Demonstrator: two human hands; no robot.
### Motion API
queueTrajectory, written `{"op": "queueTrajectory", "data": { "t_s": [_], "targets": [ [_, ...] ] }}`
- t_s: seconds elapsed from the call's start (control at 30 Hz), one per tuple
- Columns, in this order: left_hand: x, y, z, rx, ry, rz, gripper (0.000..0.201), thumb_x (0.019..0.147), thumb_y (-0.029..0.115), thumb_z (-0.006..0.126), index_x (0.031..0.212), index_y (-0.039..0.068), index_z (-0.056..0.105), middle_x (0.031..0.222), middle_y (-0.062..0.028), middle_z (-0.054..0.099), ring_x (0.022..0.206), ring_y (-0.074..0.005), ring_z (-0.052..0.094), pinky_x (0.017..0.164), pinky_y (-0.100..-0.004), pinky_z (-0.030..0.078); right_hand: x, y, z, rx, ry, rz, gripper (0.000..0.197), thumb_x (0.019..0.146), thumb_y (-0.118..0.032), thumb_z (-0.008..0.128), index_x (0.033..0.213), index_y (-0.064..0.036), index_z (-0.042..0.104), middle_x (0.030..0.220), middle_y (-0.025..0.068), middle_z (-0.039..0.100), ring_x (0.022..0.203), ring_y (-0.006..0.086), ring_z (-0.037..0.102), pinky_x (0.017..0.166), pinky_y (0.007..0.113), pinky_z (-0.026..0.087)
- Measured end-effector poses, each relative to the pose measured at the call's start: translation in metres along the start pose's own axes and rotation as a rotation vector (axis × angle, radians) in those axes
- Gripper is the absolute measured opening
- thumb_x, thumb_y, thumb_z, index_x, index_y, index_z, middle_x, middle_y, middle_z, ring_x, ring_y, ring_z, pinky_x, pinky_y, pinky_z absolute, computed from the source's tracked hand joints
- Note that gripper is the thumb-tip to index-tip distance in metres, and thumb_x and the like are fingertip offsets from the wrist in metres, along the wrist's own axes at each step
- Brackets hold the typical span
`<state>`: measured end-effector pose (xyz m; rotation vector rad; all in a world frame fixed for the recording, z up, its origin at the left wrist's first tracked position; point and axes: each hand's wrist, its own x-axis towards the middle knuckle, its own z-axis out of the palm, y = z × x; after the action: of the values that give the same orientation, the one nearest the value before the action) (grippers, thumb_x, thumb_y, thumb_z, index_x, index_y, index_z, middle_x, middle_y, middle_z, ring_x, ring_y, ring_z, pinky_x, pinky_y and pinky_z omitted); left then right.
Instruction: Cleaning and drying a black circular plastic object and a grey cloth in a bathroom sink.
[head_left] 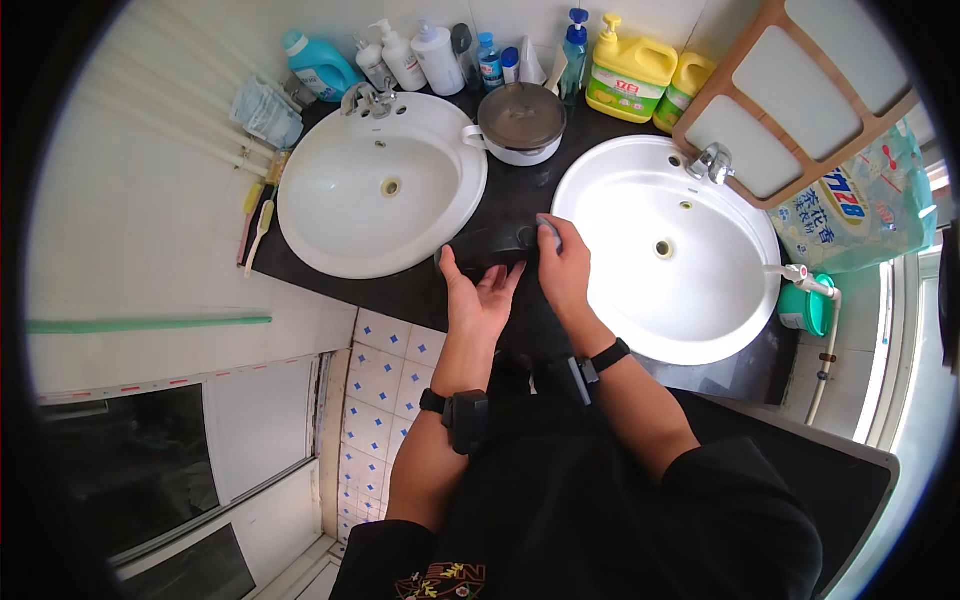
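Observation:
Over the counter between the two sinks, I hold a black, smooth, elongated object [490,243] with rounded ends; its exact kind is hard to make out against the dark countertop. My left hand [482,303] is under it, thumb at its left end and fingers curled below. The fingers of my right hand [563,265] close around its right end. Just left of the object is the front rim of the left white sink [330,245]; to the right of my right hand lies the right white sink [625,300].
A lidded pot [520,118] stands between the sinks at the back. Several pump bottles [436,58] line the wall, beside a yellow jug [630,75]. A wooden-framed rack [790,110] leans at the right, over a laundry detergent bag [860,215]. Brushes [260,225] lie at the left edge.

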<state>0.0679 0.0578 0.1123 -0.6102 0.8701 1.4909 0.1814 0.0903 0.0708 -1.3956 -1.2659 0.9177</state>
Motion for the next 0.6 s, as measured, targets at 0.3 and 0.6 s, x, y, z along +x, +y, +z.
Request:
{"op": "queueTrajectory", "data": {
  "t_s": [0.3,0.6],
  "targets": [
    [-0.010,-0.006,0.012,0.142,0.035,0.056,0.074,0.091,0.063,0.046,0.137,0.006,0.041,0.138,-0.0174,0.042,0.133,-0.0304,0.039,0.109,-0.0488,0.036,0.007,-0.039,0.014,-0.139,-0.067,-0.305,0.035,0.086,-0.011,0.062,0.120,-0.0032,0.057,0.103,0.0159,0.064,0.102,0.0353,0.059,0.099,0.047,0.042],
    [-0.004,-0.021,0.008,0.075,0.060,0.208,0.073,0.091,0.062,0.047,0.136,0.005,0.041,0.135,-0.0164,0.043,0.133,-0.0325,0.037,0.108,-0.0502,0.039,0.017,-0.022,0.002,-0.038,-0.065,-0.100,0.019,0.085,-0.012,0.062,0.101,-0.0024,0.056,0.099,0.0190,0.064,0.098,0.0382,0.060,0.084,0.045,0.046]
  ]
}}
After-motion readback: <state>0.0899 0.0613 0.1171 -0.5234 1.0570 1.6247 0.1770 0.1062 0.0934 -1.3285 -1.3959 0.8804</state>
